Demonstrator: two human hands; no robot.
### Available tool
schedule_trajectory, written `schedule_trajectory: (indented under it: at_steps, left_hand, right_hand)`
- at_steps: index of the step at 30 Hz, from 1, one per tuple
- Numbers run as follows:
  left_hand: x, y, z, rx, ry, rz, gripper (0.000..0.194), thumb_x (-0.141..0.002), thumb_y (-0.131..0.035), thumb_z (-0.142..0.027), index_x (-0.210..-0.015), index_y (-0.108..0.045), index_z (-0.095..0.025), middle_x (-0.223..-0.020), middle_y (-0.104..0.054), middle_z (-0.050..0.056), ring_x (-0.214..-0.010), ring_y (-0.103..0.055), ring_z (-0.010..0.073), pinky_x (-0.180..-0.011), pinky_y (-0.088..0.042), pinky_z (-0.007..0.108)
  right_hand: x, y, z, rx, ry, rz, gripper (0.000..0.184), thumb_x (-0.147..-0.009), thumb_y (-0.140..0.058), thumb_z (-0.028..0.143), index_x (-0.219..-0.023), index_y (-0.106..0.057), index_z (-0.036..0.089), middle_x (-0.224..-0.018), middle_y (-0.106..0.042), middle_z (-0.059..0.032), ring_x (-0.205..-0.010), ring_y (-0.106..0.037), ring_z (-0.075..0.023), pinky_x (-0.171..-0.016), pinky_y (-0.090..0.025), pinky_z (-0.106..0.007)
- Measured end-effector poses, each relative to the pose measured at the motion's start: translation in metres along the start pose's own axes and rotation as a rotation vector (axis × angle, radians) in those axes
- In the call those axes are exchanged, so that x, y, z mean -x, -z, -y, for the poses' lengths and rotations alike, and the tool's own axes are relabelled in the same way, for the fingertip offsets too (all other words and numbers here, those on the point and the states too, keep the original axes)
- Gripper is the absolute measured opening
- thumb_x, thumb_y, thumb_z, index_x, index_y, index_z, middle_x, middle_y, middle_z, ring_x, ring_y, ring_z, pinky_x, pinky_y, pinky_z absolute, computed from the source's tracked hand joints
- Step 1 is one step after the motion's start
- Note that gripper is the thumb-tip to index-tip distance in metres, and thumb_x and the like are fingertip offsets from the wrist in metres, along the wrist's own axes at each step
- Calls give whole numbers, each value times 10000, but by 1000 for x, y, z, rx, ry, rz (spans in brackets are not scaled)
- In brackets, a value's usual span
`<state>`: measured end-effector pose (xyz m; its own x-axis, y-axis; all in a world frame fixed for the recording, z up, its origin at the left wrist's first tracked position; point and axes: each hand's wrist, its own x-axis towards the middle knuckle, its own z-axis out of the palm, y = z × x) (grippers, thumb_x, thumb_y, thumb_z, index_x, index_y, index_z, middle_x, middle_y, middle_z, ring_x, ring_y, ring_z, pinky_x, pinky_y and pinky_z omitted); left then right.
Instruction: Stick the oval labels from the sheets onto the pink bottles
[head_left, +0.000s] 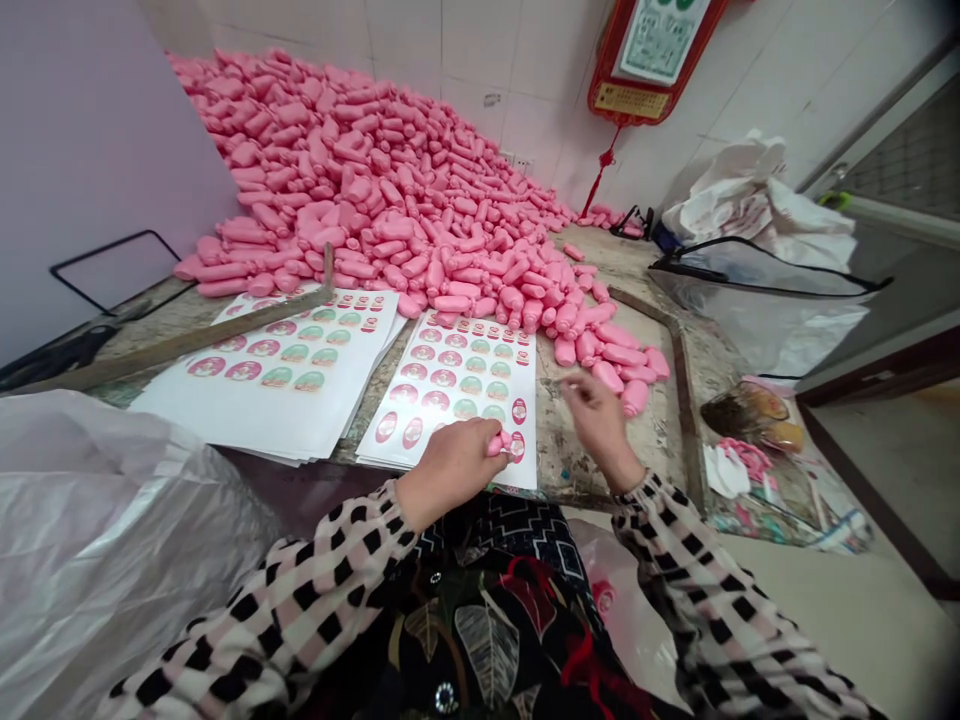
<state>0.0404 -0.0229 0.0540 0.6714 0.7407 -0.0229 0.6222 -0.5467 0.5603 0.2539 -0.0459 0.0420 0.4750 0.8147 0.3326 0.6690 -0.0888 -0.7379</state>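
My left hand (454, 468) is closed around a small pink plastic bottle (496, 443), one end of which shows past the fingers. It is over the lower right of a sheet of stickers (397, 447) printed with pink and green ovals and small red labels. To the right of that sheet, my right hand (598, 422) is raised above the worn tabletop, thumb and fingertips drawn together. Whatever is between those fingertips, if anything, is too small to make out. A large heap of pink bottles (375, 180) reaches down to the sheet's far edge.
Another stack of sticker sheets (247, 415) lies at left, crossed by a wooden stick (180, 342). A wooden strip (681, 390) edges the table at right, beside a clear zip bag (757, 310). White plastic (112, 520) bulges at lower left. A red calendar (652, 60) hangs behind.
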Motion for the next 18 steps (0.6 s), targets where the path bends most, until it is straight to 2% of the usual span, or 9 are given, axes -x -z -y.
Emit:
schedule_trajectory:
  at_steps: [2, 3, 6, 9, 14, 18]
  left_hand:
    - [-7, -2, -1, -150, -31, 4, 230, -826, -442, -371, -853, -589, -197, -866, -595, 54, -783, -537, 200, -678, -374, 308]
    - [-11, -3, -1, -179, -42, 14, 246, -832, -436, -372, -878, -601, -196, -917, -596, 67, -814, -541, 209, -706, -377, 318]
    - [-22, -8, -1, -190, -80, 68, 302, -815, -476, -401, -1014, -612, -220, -1129, -557, 77, -879, -552, 221, -764, -381, 335]
    - [-31, -12, 2, -210, -108, 132, 441, -749, -560, -460, -1146, -573, -269, -1300, -457, 84, -910, -564, 251, -764, -392, 354]
    - [-36, -12, 8, -241, -157, 211, 538, -739, -545, -530, -1232, -515, -315, -1402, -345, 104, -954, -562, 313, -762, -393, 398]
    - [-36, -10, 10, -242, -162, 249, 558, -749, -532, -538, -1263, -479, -327, -1432, -298, 107, -989, -549, 321, -791, -382, 408]
  right_hand:
    - [4, -7, -1, 166, -32, 205, 269, -808, -435, 366, -913, -619, 201, -870, -631, -34, -769, -546, -169, -673, -387, -278]
    - [7, -10, -1, 249, -45, 254, 254, -811, -434, 357, -906, -619, 212, -861, -626, -25, -750, -541, -165, -649, -375, -272]
    - [10, -18, 1, 423, -38, 316, 214, -825, -433, 334, -872, -610, 224, -884, -605, -22, -758, -534, -158, -639, -352, -264]
    - [10, -21, 4, 522, -8, 367, 211, -843, -429, 337, -865, -606, 226, -926, -591, -34, -796, -535, -167, -647, -346, -266]
    - [7, -20, 5, 609, 48, 367, 235, -865, -408, 356, -894, -609, 238, -955, -586, -44, -810, -533, -182, -637, -336, -278]
    - [5, -18, 3, 574, 68, 401, 228, -859, -423, 359, -875, -615, 237, -944, -594, -37, -823, -534, -176, -639, -329, -272]
